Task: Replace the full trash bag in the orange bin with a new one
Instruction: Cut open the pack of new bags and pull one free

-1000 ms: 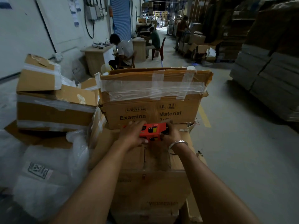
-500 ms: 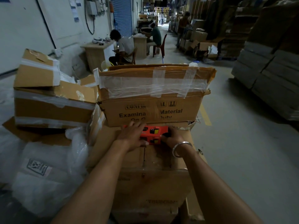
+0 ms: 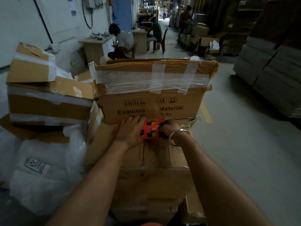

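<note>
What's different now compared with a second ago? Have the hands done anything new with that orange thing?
Little has changed. Both the left hand and right hand keep their grip on the orange handle in front of the stacked cardboard boxes. The view has crept forward down the aisle, so the seated people ahead look slightly nearer. Nothing was let go or picked up, and the boxes and plastic bags stayed put.

Both forearms are bare with no sleeve in view, and a plain, rounded silver metal bangle [image 3: 178, 134] circles the wrist just behind the fingers [image 3: 164, 126] of the right hand [image 3: 169, 128].
</note>
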Action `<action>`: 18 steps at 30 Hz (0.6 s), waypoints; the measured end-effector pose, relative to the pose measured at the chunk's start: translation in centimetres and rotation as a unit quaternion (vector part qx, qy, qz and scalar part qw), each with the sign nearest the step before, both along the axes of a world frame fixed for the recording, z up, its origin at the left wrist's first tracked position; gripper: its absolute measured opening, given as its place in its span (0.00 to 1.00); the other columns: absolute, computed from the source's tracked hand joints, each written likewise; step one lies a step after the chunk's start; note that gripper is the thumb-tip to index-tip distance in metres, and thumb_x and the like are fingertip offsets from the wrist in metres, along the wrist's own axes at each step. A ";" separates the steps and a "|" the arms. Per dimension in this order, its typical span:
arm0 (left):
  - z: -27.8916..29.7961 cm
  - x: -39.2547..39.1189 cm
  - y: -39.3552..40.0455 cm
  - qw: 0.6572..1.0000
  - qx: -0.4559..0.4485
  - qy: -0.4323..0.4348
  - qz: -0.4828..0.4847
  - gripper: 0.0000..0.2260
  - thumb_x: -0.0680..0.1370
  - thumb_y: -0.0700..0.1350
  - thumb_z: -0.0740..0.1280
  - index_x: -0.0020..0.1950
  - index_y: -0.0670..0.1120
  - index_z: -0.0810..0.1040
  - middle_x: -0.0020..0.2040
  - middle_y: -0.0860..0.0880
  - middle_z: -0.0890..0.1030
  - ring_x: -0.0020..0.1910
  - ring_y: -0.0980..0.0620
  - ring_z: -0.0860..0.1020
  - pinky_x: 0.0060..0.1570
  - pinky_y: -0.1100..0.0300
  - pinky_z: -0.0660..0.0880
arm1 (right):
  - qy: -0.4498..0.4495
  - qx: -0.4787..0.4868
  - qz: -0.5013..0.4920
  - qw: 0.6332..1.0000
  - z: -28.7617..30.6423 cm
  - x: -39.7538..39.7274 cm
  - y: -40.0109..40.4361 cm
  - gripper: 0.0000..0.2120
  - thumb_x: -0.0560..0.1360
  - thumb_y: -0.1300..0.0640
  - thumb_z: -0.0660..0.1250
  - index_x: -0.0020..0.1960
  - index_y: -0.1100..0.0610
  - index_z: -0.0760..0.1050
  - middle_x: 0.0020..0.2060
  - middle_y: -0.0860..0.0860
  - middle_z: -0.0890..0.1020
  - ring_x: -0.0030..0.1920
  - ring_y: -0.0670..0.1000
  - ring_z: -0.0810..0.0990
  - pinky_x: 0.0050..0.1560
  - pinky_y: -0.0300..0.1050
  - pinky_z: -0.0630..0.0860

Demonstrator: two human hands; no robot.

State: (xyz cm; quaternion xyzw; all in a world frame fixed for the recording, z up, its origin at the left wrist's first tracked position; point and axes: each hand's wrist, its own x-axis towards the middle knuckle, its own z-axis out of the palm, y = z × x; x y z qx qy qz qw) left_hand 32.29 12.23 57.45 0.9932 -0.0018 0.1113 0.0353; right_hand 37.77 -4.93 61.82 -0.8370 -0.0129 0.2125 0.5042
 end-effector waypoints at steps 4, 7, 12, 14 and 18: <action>-0.4 -0.3 0.3 1.000 0.023 -0.008 0.015 0.35 0.66 0.57 0.73 0.70 0.54 0.65 0.64 0.51 0.74 0.62 0.47 0.72 0.58 0.44 0.71 | 0.023 0.087 -0.075 0.993 -1.2 -0.3 -0.1 0.10 0.75 0.63 0.66 0.57 0.60 0.76 0.54 0.59 0.80 0.52 0.58 0.80 0.53 0.53 0.80; -0.3 -0.4 0.8 0.999 0.033 0.001 0.025 0.35 0.66 0.56 0.73 0.70 0.54 0.65 0.63 0.51 0.74 0.61 0.46 0.72 0.58 0.43 0.70 | 0.041 0.124 -0.113 0.985 -1.8 0.4 -1.0 0.13 0.75 0.63 0.66 0.59 0.62 0.75 0.52 0.58 0.79 0.50 0.56 0.79 0.48 0.51 0.79; 0.2 -0.5 1.4 0.997 0.051 0.027 0.051 0.35 0.67 0.53 0.74 0.71 0.54 0.64 0.64 0.51 0.74 0.62 0.45 0.72 0.58 0.42 0.68 | -0.008 0.091 -0.153 0.984 -2.7 1.6 -2.8 0.04 0.76 0.62 0.64 0.42 0.55 0.74 0.42 0.51 0.78 0.39 0.49 0.75 0.35 0.41 0.71; 0.3 -0.6 1.9 0.995 0.062 0.041 0.069 0.35 0.68 0.51 0.74 0.72 0.53 0.63 0.65 0.49 0.73 0.63 0.44 0.71 0.60 0.41 0.68 | -0.045 0.005 -0.165 0.985 -2.7 2.1 -3.7 0.04 0.78 0.59 0.62 0.49 0.59 0.75 0.49 0.57 0.79 0.39 0.51 0.74 0.36 0.43 0.70; 0.6 -0.4 2.4 0.993 0.071 0.046 0.085 0.35 0.67 0.48 0.74 0.71 0.50 0.63 0.67 0.47 0.74 0.64 0.43 0.72 0.63 0.40 0.67 | -0.092 -0.115 -0.146 0.978 -3.2 2.8 -5.3 0.15 0.80 0.56 0.58 0.56 0.67 0.76 0.56 0.64 0.78 0.57 0.63 0.77 0.55 0.52 0.72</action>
